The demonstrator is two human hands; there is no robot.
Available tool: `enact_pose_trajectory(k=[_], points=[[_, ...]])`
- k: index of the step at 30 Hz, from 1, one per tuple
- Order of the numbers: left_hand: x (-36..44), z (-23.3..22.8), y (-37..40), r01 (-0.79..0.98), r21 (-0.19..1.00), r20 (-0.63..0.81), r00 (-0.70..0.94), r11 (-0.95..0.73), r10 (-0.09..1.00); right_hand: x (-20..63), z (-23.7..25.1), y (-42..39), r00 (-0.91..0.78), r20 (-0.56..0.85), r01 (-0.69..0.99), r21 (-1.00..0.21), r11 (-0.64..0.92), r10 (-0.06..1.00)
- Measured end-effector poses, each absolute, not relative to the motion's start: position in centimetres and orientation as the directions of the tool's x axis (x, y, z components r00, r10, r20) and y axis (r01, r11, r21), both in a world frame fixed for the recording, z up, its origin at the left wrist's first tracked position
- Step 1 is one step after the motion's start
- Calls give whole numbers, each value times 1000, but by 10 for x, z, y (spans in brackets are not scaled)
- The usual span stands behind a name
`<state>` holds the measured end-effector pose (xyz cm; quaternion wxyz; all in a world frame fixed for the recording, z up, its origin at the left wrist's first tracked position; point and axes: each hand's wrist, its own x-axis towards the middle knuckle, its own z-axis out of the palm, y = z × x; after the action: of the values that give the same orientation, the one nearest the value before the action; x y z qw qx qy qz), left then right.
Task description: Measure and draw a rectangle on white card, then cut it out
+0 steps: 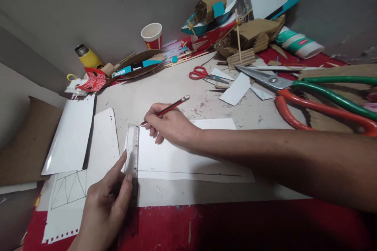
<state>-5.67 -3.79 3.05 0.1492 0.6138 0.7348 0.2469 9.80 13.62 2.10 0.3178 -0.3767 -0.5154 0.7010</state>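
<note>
Across the cluttered table (161, 90), our left hand (104, 196) grips the ruler (133, 145) over the white sheet's (182, 157) left end while our right hand (173, 125) clasps the pencil (172, 106), and we'd best keep that edge pressed still.

Pencil (175, 104): one. Ruler (136, 153): one. Cup (151, 36): one. Bottle (90, 58): one. Red-handled scissors (210, 76): one. Shears (273, 80): one.

In front of you is a plain gray wall (118, 0). Up on your right, it meets another gray wall (347, 8) at a corner. A lighter gray panel (20, 74) stands on your left. Your table has a red cover (165, 225) under a big pale sheet (159, 90). A dark shadow (235, 219) covers part of the near side.
</note>
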Motion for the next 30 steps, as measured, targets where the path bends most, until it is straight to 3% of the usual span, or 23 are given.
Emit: enact_pose_trajectory(k=[11, 30], points=[[-59, 28, -41, 806, 559, 16, -245, 195, 969, 97, 20, 137, -528, -196, -26, -969, -246, 827], [-49, 32, -38, 782, 581, 45, -308, 226, 950, 96, 18, 136, -559, -184, 26, -979, -205, 808]])
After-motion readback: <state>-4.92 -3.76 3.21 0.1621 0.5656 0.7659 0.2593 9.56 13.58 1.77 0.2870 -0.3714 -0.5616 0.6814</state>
